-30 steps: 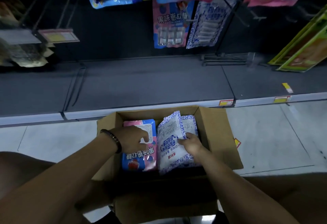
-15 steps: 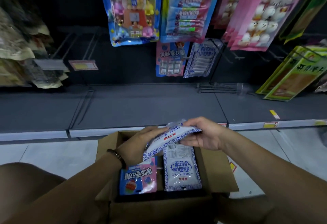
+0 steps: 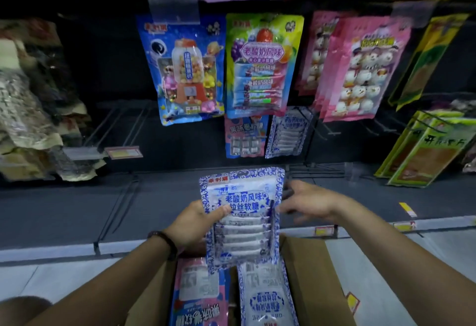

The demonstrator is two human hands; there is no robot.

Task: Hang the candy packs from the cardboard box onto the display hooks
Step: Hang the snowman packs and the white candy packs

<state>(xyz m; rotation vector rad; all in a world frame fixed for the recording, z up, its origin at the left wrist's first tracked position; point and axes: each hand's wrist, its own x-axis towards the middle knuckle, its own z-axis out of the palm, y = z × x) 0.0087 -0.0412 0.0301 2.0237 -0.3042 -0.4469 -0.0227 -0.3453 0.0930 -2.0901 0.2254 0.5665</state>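
Note:
My left hand (image 3: 195, 225) grips a blue-and-white candy pack (image 3: 243, 216) by its left edge and holds it upright above the cardboard box (image 3: 306, 274). My right hand (image 3: 304, 202) is at the pack's right edge with fingers spread, blurred, and I cannot tell if it touches. In the box lie a pink-and-blue pack (image 3: 201, 297) and another blue-and-white pack (image 3: 265, 294). A matching blue-and-white pack (image 3: 288, 132) hangs on a low hook straight ahead, beside a hung pink-and-blue pack (image 3: 244, 137).
Larger candy bags (image 3: 262, 65) hang above on the dark display wall. Bare wire hooks (image 3: 116, 124) with a price tag stick out at the left. Green packs (image 3: 425, 150) lean at the right. A grey base shelf (image 3: 77, 209) runs below the hooks.
The blue-and-white pack has come up out of the box and turned upright, face toward me. My view tilted up to the hooks. My right hand has moved off to the pack's right edge.

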